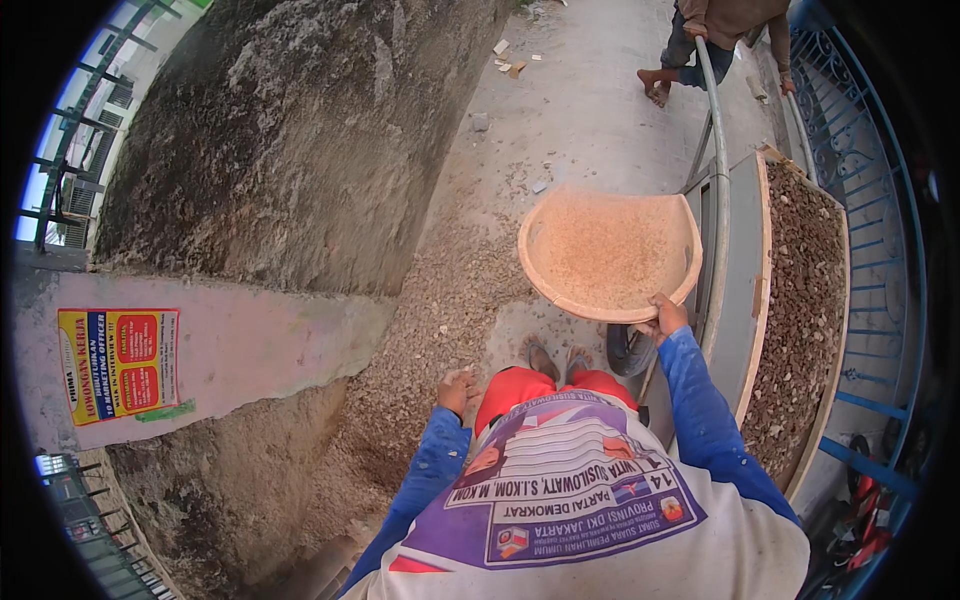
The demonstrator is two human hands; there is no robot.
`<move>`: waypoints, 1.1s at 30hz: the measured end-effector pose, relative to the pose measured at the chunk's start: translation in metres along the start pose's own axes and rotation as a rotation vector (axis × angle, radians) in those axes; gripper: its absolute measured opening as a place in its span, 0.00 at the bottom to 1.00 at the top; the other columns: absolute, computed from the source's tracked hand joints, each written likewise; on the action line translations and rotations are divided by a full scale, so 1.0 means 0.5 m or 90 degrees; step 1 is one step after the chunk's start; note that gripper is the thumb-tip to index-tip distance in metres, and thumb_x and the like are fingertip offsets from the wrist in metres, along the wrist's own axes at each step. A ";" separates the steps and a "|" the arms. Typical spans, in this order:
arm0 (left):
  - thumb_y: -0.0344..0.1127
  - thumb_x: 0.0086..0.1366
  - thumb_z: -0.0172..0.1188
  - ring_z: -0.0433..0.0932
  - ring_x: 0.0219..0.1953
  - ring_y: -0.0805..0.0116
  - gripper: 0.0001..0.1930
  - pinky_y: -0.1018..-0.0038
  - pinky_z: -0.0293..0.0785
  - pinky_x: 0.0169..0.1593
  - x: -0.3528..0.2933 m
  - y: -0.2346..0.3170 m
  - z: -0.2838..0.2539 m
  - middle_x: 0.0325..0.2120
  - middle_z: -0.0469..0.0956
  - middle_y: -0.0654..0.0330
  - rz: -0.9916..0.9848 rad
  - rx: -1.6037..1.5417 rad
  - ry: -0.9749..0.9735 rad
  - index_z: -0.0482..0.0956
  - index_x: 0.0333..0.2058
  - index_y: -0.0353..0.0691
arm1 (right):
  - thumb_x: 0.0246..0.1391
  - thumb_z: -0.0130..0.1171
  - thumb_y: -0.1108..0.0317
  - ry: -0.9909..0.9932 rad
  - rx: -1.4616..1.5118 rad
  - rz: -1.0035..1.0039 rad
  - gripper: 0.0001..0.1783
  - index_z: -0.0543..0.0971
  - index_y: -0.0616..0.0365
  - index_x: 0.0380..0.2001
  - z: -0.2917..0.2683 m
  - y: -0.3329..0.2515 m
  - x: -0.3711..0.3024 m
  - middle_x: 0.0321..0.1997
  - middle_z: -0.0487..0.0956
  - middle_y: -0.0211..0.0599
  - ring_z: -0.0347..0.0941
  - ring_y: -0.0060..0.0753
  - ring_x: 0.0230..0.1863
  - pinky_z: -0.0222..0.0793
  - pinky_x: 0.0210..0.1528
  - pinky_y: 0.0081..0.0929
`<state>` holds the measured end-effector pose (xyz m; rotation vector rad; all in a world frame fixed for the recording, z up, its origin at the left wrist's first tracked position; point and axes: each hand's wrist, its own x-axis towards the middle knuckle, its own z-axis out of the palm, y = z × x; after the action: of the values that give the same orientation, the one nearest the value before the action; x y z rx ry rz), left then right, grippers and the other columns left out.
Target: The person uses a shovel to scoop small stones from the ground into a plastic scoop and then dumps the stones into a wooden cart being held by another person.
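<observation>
My right hand (665,320) is closed on the near rim of a wide, shallow scoop pan (612,245). Pale orange dust coats the pan, and its hollow inside faces up with only a thin layer of grit visible. Beside my left thigh, my left hand (458,390) hangs with its fingers loosely bent and apart, and nothing shows in it. Just right of the pan stands a wheeled cart (757,300) with wooden edges, loaded with brown gravel and soil (803,320). One cart tyre (630,349) shows below the pan, partly covered.
A co-worker (728,25) grips the cart's metal handles (716,130) at the far end. Left of me rises a rough wall (290,140) with a poster (120,362). Loose rubble (400,400) lies along its foot. A blue metal fence (880,250) borders the cart's right side.
</observation>
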<state>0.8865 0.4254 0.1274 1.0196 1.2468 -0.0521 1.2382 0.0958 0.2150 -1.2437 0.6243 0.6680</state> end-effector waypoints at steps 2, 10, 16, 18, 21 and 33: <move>0.46 0.66 0.55 0.80 0.29 0.59 0.18 0.64 0.81 0.31 0.053 -0.073 -0.127 0.36 0.78 0.53 -0.112 -0.007 0.084 0.71 0.49 0.43 | 0.52 0.53 0.67 0.027 -0.017 -0.060 0.23 0.68 0.66 0.51 0.003 -0.045 0.013 0.42 0.80 0.50 0.81 0.46 0.37 0.81 0.37 0.47; 0.47 0.67 0.50 0.77 0.27 0.58 0.19 0.60 0.78 0.30 0.156 -0.131 -0.313 0.27 0.77 0.51 -0.255 -0.046 0.239 0.74 0.42 0.35 | 0.52 0.55 0.65 0.170 -0.049 -0.163 0.24 0.69 0.64 0.52 -0.067 -0.174 0.015 0.44 0.80 0.45 0.80 0.46 0.41 0.79 0.41 0.47; 0.42 0.65 0.54 0.72 0.18 0.66 0.15 0.69 0.70 0.19 0.274 0.120 -0.194 0.20 0.73 0.56 -0.062 -0.054 0.183 0.73 0.40 0.36 | 0.49 0.53 0.71 0.156 -0.023 -0.191 0.27 0.64 0.63 0.54 -0.010 -0.194 -0.011 0.40 0.79 0.47 0.81 0.45 0.36 0.82 0.32 0.45; 0.47 0.65 0.56 0.77 0.25 0.62 0.20 0.70 0.75 0.24 0.245 0.222 -0.049 0.30 0.77 0.55 0.083 -0.114 0.116 0.71 0.48 0.37 | 0.49 0.54 0.70 0.165 -0.056 -0.186 0.26 0.66 0.64 0.53 -0.015 -0.210 0.005 0.39 0.79 0.46 0.81 0.45 0.35 0.82 0.32 0.45; 0.59 0.62 0.57 0.78 0.40 0.52 0.35 0.59 0.78 0.40 0.148 0.325 0.116 0.47 0.73 0.47 0.023 -0.068 -0.091 0.62 0.59 0.40 | 0.49 0.55 0.70 0.139 -0.126 -0.182 0.25 0.68 0.65 0.52 0.025 -0.223 0.060 0.37 0.80 0.46 0.81 0.44 0.32 0.82 0.29 0.44; 0.31 0.61 0.47 0.75 0.51 0.43 0.26 0.48 0.77 0.50 0.376 0.379 0.428 0.52 0.71 0.43 -0.137 -0.336 -0.147 0.60 0.59 0.33 | 0.51 0.63 0.62 -0.068 -0.401 -0.001 0.36 0.61 0.52 0.61 0.385 -0.233 0.411 0.48 0.78 0.41 0.80 0.40 0.41 0.81 0.35 0.45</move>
<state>1.2207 0.4848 0.0843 0.4094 1.0729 -0.0051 1.4734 0.2858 0.1762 -1.7731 0.3264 0.9649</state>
